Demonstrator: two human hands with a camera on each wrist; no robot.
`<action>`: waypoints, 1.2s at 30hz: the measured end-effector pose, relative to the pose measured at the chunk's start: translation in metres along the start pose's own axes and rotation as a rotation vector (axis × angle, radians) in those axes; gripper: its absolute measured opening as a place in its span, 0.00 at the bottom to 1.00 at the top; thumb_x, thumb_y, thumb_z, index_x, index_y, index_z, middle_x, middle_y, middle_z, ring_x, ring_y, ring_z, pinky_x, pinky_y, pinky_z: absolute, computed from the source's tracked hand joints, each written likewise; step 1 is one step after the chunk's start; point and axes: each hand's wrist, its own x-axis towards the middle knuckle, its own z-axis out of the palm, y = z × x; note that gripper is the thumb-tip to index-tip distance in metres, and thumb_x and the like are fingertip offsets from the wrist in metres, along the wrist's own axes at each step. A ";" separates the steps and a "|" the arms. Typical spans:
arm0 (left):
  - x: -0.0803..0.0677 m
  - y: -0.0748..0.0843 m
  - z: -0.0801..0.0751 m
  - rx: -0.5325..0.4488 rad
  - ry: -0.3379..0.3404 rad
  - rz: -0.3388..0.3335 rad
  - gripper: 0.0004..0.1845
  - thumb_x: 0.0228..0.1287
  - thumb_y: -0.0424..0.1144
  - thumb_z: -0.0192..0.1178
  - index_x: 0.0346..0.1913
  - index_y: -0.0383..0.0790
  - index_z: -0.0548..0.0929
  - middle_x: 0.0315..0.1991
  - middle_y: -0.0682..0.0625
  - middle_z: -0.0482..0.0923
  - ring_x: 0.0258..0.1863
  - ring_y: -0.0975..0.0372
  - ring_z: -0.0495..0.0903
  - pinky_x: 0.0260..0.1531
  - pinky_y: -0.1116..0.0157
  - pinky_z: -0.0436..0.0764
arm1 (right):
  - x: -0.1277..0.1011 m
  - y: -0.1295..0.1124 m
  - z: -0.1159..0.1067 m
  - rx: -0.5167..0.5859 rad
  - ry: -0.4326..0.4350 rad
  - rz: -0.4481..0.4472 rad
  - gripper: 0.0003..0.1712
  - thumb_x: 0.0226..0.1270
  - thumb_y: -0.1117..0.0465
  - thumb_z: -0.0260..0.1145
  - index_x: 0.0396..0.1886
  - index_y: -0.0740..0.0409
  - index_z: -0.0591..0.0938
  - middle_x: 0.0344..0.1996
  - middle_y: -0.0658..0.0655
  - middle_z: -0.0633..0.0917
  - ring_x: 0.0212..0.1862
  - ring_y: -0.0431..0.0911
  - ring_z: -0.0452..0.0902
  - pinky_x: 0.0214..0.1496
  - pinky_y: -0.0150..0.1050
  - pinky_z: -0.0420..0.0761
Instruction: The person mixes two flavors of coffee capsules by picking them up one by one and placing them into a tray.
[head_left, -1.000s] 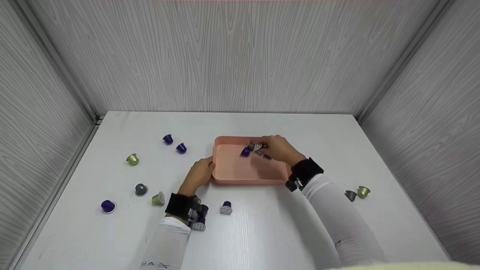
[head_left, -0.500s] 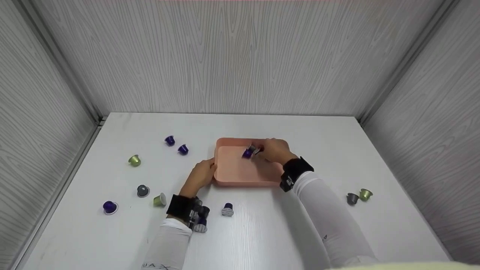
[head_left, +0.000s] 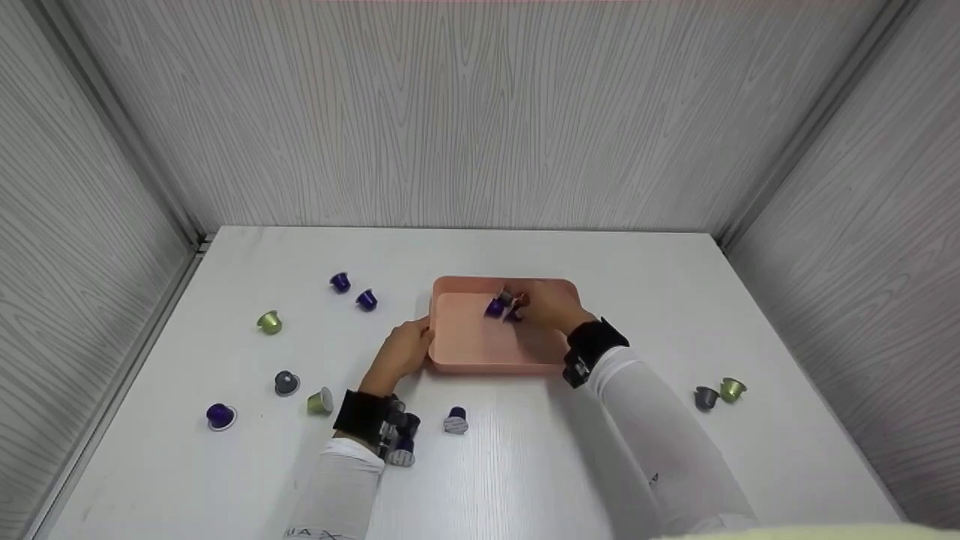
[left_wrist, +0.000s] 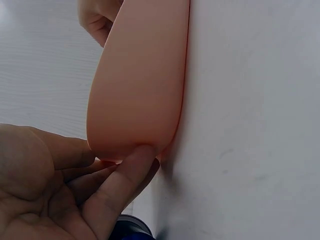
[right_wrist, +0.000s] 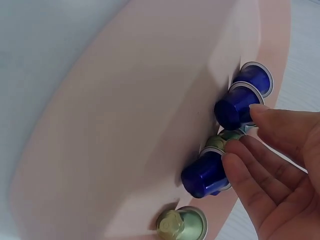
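Observation:
A shallow pink tray (head_left: 469, 330) lies on the white table. My left hand (head_left: 405, 346) grips its left end; in the left wrist view the thumb (left_wrist: 127, 175) presses on the tray's outer wall, the fingers bent behind it. Inside the tray's right half, my right hand (head_left: 549, 304) reaches among coffee capsules. Its thumb touches the rim of a blue capsule (right_wrist: 232, 107), while its forefinger rests at another blue capsule (right_wrist: 202, 175). Thumb and fingers stand apart, with a green capsule (right_wrist: 217, 142) partly showing behind them. A further green capsule (right_wrist: 182, 224) lies close by.
Loose capsules are scattered left of the tray, among them a blue capsule (head_left: 220, 415) and a green capsule (head_left: 270, 322). A blue capsule (head_left: 455, 421) stands in front. At the right lie a grey capsule (head_left: 705, 398) and a green capsule (head_left: 733, 388). Wood-grain panels (head_left: 465, 112) enclose the table.
My right hand has shifted slightly left inside the tray. The silver-lidded capsule seen at its fingertips is now turned or hidden. My left hand keeps its hold on the tray.

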 end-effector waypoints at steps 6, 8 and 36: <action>0.001 0.001 0.000 0.012 -0.007 -0.020 0.21 0.77 0.36 0.47 0.68 0.36 0.71 0.45 0.41 0.79 0.41 0.51 0.76 0.44 0.53 0.73 | -0.009 0.006 -0.005 -0.027 0.071 -0.060 0.31 0.60 0.73 0.59 0.62 0.48 0.81 0.42 0.55 0.87 0.41 0.48 0.79 0.45 0.46 0.76; 0.001 0.001 0.000 0.015 -0.005 -0.015 0.21 0.77 0.36 0.46 0.68 0.35 0.72 0.46 0.41 0.79 0.42 0.51 0.75 0.47 0.52 0.73 | -0.013 0.008 -0.007 0.020 0.070 -0.085 0.32 0.61 0.75 0.58 0.64 0.47 0.79 0.44 0.55 0.86 0.42 0.48 0.79 0.47 0.45 0.76; 0.000 0.000 0.002 -0.015 0.005 -0.003 0.19 0.76 0.35 0.46 0.65 0.35 0.74 0.38 0.43 0.78 0.35 0.53 0.76 0.38 0.57 0.73 | -0.082 0.027 -0.016 -0.116 0.143 -0.266 0.31 0.70 0.49 0.64 0.64 0.64 0.73 0.61 0.63 0.73 0.54 0.61 0.74 0.57 0.55 0.73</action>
